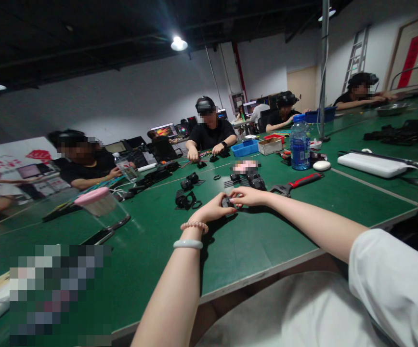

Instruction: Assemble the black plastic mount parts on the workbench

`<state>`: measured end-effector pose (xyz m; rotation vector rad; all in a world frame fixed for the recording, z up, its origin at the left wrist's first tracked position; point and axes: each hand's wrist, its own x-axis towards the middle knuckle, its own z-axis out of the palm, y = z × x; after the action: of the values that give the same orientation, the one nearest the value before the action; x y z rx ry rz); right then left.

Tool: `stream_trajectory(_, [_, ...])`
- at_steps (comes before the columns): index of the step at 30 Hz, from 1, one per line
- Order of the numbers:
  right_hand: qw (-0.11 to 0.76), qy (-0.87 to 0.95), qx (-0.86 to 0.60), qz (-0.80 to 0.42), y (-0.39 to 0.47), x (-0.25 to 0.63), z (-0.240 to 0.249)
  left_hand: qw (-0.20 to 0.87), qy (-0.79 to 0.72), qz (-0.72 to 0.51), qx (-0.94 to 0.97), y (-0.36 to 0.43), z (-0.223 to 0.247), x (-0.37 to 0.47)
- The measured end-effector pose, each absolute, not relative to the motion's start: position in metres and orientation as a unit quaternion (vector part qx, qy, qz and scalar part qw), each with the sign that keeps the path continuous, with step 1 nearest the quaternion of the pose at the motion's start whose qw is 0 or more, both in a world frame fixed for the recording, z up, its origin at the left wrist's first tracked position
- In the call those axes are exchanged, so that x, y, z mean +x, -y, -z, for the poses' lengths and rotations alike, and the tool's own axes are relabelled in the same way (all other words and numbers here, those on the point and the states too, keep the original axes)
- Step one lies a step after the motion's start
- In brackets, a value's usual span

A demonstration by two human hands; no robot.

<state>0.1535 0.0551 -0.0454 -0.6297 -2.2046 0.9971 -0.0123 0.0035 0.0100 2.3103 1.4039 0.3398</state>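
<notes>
Between both hands is a small dark part point(226, 202), held just above the green table point(252, 241). My left hand point(214, 208), with a bead bracelet and a pale bangle at its wrist, is closed around the part from the left. From the right, the fingers of my right hand point(247, 196) pinch the same part. What kind of part it is cannot be made out. Just beyond my right hand lie black parts point(255, 180). To the left of my hands sit black round parts point(184, 198), with more black parts point(190, 180) behind them.
Right of my hands lies a red-handled wrench point(295, 183); behind it stands a blue bottle point(300, 144). A white power bank point(371, 164) is farther right. On the left are a pink-lidded cup point(93, 201) and a phone point(98, 237). Several people sit around the table, with a blue tray point(245, 148) near one.
</notes>
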Motion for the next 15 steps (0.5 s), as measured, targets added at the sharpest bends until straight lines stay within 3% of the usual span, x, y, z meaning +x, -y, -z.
stream_trajectory(11, [0.332, 0.807, -0.205, -0.443, -0.045, 0.158, 0.039, 0.211, -0.502, -0.121, 0.830, -0.006, -0.008, -0.013])
stream_trajectory(15, [0.343, 0.822, -0.196, -0.410, -0.045, 0.158, 0.039, 0.209, -0.495, -0.119, 0.835, -0.006, -0.008, -0.013])
